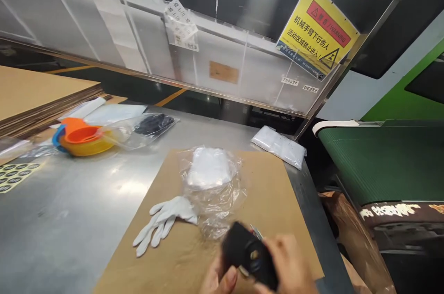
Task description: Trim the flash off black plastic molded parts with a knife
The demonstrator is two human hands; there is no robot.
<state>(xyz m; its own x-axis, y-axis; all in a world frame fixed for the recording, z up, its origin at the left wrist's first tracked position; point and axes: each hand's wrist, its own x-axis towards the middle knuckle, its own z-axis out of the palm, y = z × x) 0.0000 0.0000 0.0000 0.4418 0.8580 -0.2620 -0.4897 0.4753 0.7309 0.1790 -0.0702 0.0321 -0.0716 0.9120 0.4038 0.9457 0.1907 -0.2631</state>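
Near the bottom of the view I hold a small black case-like object (pixel 248 254) with a round brassy spot on its face; blur hides its exact kind. My left hand (pixel 220 278) grips its lower left side, the thumb at its edge. On the other side, my right hand (pixel 291 266) is smeared by motion, its fingers closed against the case. A thin silvery metal piece (pixel 256 232) sticks out beside the right fingers. Just beyond lies a clear plastic bag (pixel 215 201) with a white packet (pixel 210 168) at its far end. A white glove (pixel 168 220) rests left of the bag.
Brown cardboard (pixel 166 266) covers part of the metal table (pixel 69 220). Orange and yellow tape rolls or rings (pixel 88 146), a bagged black item (pixel 154 124) and stacked cardboard (pixel 38 95) are left. A white packet (pixel 279 146) lies at the back right, near a green conveyor belt (pixel 385 160).
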